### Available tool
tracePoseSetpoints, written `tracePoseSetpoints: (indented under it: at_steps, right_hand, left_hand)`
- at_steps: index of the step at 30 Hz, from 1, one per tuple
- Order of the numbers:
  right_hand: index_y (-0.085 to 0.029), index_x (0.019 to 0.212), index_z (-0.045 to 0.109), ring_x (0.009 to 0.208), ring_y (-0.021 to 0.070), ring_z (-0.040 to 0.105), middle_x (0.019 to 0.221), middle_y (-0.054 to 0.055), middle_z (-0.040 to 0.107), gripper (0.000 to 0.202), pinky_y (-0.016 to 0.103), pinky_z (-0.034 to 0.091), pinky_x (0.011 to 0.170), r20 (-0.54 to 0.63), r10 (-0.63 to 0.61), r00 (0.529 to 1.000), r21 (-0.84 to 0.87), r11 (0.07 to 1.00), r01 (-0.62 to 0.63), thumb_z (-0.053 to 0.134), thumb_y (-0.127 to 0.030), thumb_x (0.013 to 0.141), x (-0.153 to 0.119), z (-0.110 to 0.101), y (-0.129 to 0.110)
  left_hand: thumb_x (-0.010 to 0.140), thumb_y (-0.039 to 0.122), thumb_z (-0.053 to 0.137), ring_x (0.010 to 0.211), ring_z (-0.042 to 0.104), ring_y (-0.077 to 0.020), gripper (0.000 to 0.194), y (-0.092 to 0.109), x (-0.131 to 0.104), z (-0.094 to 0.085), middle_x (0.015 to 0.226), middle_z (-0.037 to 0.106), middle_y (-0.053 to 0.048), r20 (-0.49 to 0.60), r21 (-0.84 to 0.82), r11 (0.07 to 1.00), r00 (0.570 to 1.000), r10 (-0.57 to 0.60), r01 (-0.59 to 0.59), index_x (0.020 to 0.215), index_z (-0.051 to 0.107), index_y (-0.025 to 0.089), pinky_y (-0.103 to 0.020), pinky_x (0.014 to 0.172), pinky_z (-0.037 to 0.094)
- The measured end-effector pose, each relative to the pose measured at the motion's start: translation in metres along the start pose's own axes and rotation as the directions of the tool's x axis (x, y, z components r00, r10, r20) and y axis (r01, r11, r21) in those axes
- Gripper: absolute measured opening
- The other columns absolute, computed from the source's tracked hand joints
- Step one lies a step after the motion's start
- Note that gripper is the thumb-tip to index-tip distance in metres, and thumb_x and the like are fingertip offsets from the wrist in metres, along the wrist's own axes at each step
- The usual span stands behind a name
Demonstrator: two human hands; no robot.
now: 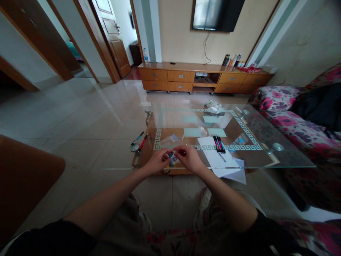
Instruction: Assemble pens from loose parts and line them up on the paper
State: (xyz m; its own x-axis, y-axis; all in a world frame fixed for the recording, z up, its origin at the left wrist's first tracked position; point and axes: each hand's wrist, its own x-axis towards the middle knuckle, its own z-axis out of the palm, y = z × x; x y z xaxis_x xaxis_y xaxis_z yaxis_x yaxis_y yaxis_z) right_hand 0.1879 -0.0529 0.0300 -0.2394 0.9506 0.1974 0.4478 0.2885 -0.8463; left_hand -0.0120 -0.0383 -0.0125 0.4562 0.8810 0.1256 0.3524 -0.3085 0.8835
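Both of my hands meet over the near edge of the glass coffee table. My left hand is closed, its fingertips pinching a small blue piece whose kind I cannot make out. Close beside it, my right hand is also in a pinch; what its fingers hold is hidden or too small to tell. Below and between the hands shows a small white and blue packet. To the right, several red and black pens lie side by side on white paper.
A blue pen and a red pen lie at the table's left end. A crumpled plastic bag sits toward the far edge. The flowered sofa stands on the right, a wooden TV cabinet beyond the table.
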Motion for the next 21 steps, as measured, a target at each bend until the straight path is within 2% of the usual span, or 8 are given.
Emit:
tracePoseSetpoints:
  at_steps: [3,6,11,21]
  right_hand:
    - [-0.016,0.090,0.068,0.072,0.0155,0.066,0.081,0.004,0.072,0.014,0.026,0.051,0.068,-0.062,0.081,0.995,0.178,0.982,-0.068,0.069,-0.026,0.081,-0.001,0.000,0.000]
    - [-0.015,0.086,0.070,0.072,0.0161,0.067,0.080,0.004,0.073,0.013,0.027,0.053,0.069,-0.078,0.101,0.992,0.226,0.971,-0.081,0.068,-0.027,0.080,0.001,0.000,0.002]
    - [-0.016,0.090,0.073,0.074,0.0176,0.069,0.083,0.006,0.075,0.017,0.030,0.054,0.072,-0.083,0.126,0.989,0.213,0.971,-0.106,0.065,-0.026,0.080,0.005,0.002,0.005]
    - [-0.016,0.086,0.072,0.072,0.0167,0.068,0.080,0.004,0.074,0.012,0.027,0.051,0.068,-0.108,0.084,0.991,0.063,0.995,-0.078,0.063,-0.024,0.082,0.005,0.001,0.000]
  left_hand:
    - [0.085,0.028,0.063,0.072,0.066,-0.0153,0.031,0.008,-0.003,0.006,0.091,0.070,-0.005,0.019,0.001,1.000,1.000,0.010,-0.010,0.113,0.065,0.017,-0.027,0.066,0.054]
    - [0.085,0.029,0.063,0.072,0.065,-0.0153,0.035,0.016,-0.005,0.010,0.094,0.070,-0.006,0.031,-0.004,1.000,0.999,0.016,-0.016,0.119,0.064,0.018,-0.028,0.067,0.054]
    - [0.085,0.031,0.065,0.073,0.067,-0.0162,0.034,0.021,-0.005,0.010,0.095,0.072,-0.007,0.016,-0.026,1.000,1.000,0.000,0.000,0.116,0.065,0.017,-0.029,0.069,0.056]
    - [0.084,0.031,0.068,0.079,0.071,-0.0192,0.034,0.010,-0.002,0.004,0.090,0.072,-0.007,-0.030,-0.099,0.994,0.999,-0.046,0.042,0.116,0.064,0.018,-0.032,0.073,0.058]
